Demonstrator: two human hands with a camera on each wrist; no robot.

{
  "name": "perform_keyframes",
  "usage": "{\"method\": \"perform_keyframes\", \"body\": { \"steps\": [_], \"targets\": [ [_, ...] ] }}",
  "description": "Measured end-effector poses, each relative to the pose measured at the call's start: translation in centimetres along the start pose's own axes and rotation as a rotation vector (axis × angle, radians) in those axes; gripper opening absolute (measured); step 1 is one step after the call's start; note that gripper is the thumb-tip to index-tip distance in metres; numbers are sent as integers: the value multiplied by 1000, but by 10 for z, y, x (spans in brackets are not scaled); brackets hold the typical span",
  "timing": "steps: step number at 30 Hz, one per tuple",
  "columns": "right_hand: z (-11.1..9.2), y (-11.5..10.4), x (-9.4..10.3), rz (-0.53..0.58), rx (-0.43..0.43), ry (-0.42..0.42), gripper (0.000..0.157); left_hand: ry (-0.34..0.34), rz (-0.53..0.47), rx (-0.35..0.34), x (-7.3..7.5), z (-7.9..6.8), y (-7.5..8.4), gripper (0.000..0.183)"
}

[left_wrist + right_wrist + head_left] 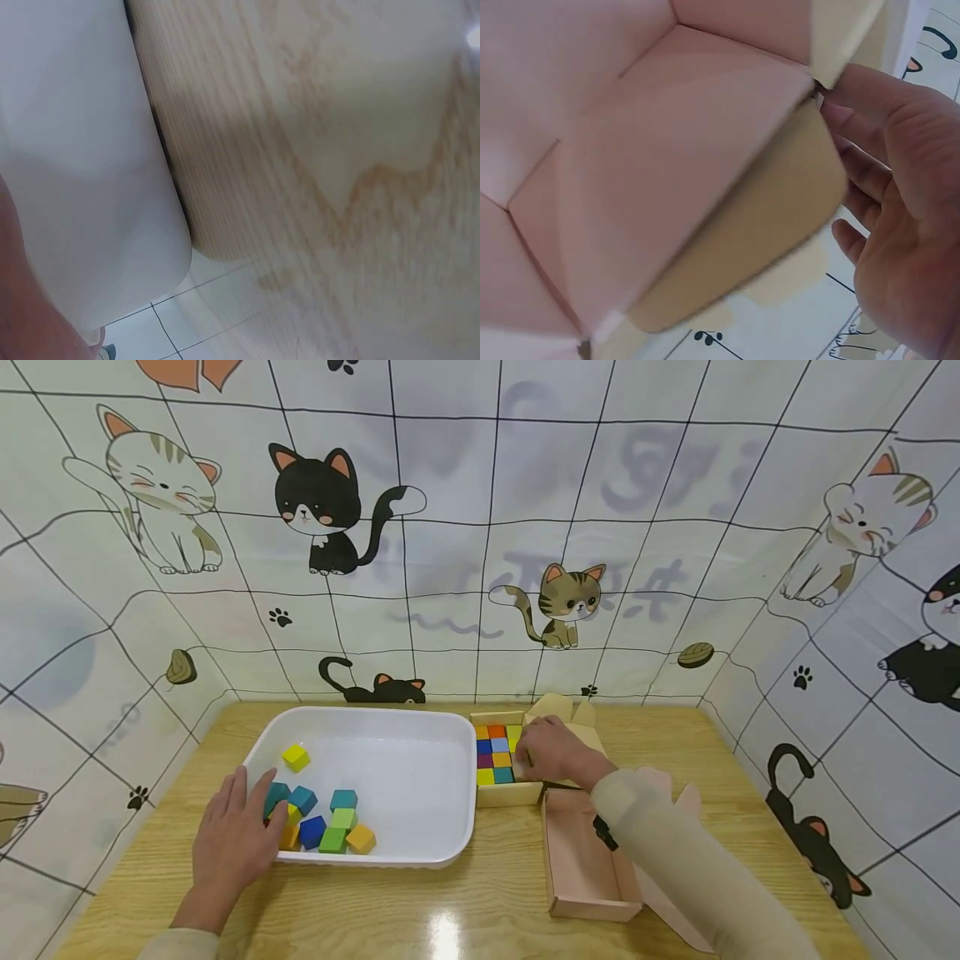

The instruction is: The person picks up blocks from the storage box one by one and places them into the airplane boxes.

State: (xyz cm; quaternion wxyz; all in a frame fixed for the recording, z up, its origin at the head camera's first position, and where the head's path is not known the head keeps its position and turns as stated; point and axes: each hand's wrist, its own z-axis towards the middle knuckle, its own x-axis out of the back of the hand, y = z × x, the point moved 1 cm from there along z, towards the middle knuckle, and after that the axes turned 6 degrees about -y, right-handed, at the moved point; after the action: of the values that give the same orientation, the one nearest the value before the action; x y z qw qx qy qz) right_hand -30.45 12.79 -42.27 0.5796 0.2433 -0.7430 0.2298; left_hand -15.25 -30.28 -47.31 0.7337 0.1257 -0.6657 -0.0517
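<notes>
At the left of the table [168, 810], left hand [240, 822] laid over the near left corner of a white tray [420, 760], released, fingers loosely extended, with a teal block [277, 793] just beside. From the left wrist, mainly the tray's smooth outer wall and bare wood. Within the tray, mostly toward the near left, loose blocks: a bright yellow block [296, 757] apart from the others, farther back; then a dark blue block [312, 832], a green block [333, 840] and an orange-yellow block [361, 838] close together along the near wall. Right of the tray, an open cardboard box [510, 796], with multicoloured cubes [493, 752] packed in rows inside. Over that box's right side, right hand [551, 750], fingers bent downward; cannot tell whether grasping a cube, with fingertips hidden. From the right wrist, same hand close beside a tan flap [742, 240]. Nearer the front, partly under the right sleeve [690, 852], a pinkish open box [588, 860]. At far right, cat drawings [806, 818] on a gridded white backdrop [885, 777].
</notes>
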Motion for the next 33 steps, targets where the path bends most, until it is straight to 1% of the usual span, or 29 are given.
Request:
{"method": "perform_keyframes", "body": {
  "steps": [3,5,10,13,14,17,20,22,25,28,30,33],
  "targets": [
    [0,0,-4,-21,20,32,17,1,-5,-1,1,0,0,56],
    [0,2,-7,-50,22,51,18,-1,-4,2,1,0,1,57],
    [1,4,-14,-74,18,72,13,-5,-6,5,0,-1,2,57],
    [1,3,-14,-66,7,78,6,-1,-5,4,1,-1,2,57],
    [1,2,-13,-68,-3,87,7,0,-7,4,1,-1,2,57],
    [-1,-4,-9,-73,-71,123,22,-1,-8,4,1,-1,1,57],
    [-3,-14,-4,-67,-154,135,46,-4,-5,-1,2,-1,0,57],
    [-4,-21,-2,-50,-193,111,64,-2,2,-1,3,0,0,57],
    [-5,-28,-3,-16,-237,47,89,-6,1,-3,4,0,0,58],
    [-5,-30,-6,22,-288,-18,102,-18,0,4,4,0,1,58],
    [-5,-29,-8,62,-314,-47,107,-24,-3,8,3,0,1,58],
    [-7,-27,-9,105,-336,-76,110,-23,-2,12,2,0,0,59]
  ]
}}
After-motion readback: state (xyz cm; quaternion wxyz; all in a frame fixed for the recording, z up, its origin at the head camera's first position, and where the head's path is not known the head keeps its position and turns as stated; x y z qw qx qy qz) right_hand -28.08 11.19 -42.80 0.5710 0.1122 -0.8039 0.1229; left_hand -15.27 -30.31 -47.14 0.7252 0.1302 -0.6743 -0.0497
